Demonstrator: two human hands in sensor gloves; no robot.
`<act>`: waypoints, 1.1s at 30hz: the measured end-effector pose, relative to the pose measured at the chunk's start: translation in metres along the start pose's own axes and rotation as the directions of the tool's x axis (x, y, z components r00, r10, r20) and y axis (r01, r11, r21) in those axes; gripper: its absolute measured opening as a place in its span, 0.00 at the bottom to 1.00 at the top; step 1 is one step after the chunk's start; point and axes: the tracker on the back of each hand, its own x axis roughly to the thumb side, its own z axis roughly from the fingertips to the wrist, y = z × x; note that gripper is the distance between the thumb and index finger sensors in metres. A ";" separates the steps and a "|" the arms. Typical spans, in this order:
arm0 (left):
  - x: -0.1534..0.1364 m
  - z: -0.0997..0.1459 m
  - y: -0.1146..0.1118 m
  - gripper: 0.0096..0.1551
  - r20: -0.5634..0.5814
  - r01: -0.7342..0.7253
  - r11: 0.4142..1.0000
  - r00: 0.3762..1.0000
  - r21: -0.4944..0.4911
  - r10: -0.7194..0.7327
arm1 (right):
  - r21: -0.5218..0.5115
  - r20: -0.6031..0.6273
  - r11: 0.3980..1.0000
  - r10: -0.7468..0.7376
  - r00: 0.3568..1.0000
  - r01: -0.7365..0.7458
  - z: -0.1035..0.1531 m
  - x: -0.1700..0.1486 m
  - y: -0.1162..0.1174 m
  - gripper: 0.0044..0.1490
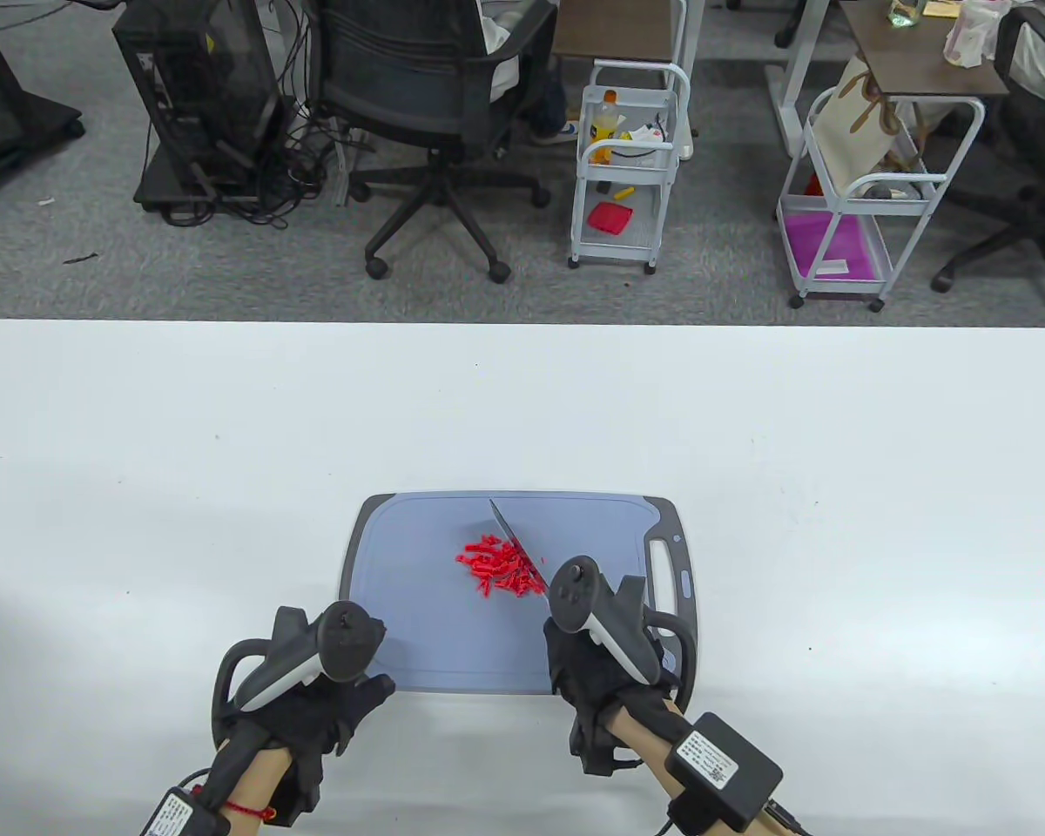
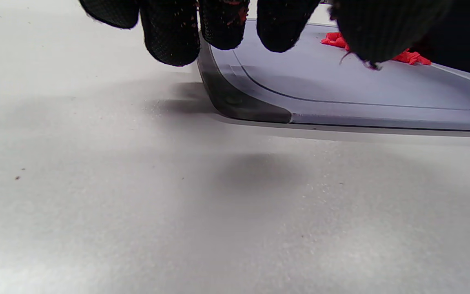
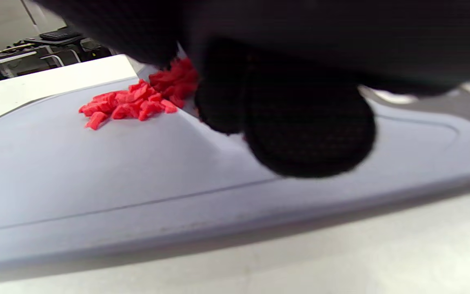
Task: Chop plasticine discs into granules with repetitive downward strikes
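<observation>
Black knit gloves (image 1: 313,714), bare forearms, red wrist string (image 1: 248,811).

Beyond the far edge of the white counter (image 1: 226,418) lies grey carpet (image 1: 226,270), evenly lit with soft shadows. At far left a black computer tower (image 1: 196,78) stands on a low stand amid tangled cables (image 1: 300,165), and just right of it is a black swivel chair (image 1: 435,96) on castors. Further right stand two white wheeled carts: a narrow cart (image 1: 627,157) holding a bottle and a red item, and a wider cart (image 1: 871,200) with a purple bottom tray, beside a brown-topped desk (image 1: 923,52).
</observation>
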 end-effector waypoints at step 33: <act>0.001 0.000 0.001 0.45 -0.003 -0.007 1.000 1.000 -0.005 0.007 | 0.173 -0.026 0.985 0.022 0.999 -0.017 -0.023 0.002 0.005 0.29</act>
